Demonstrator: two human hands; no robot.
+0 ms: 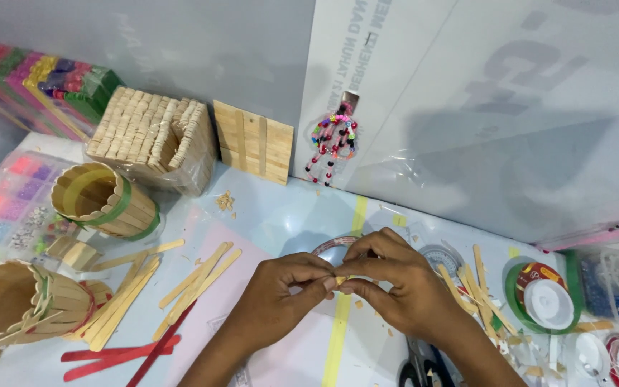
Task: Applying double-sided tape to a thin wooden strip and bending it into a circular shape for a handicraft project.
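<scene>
My left hand [281, 297] and my right hand [395, 283] meet at the middle of the table, fingertips pinched together on a small piece of wooden stick [339, 280]. Most of the piece is hidden by my fingers. A roll of clear tape [331, 247] lies just behind my hands. Loose wooden craft sticks [195, 287] lie to the left of my left hand, and more sticks [476, 290] lie to the right of my right hand.
Stick-built cups [102, 201] [16, 304] stand at the left beside red sticks [120, 355]. A stick box [148, 136] and a flat stick panel [252, 142] lean at the back. Bead trays [8, 208], a hanging bead ornament [332, 140], tape rolls [544, 297] and scissors [417, 373] surround me.
</scene>
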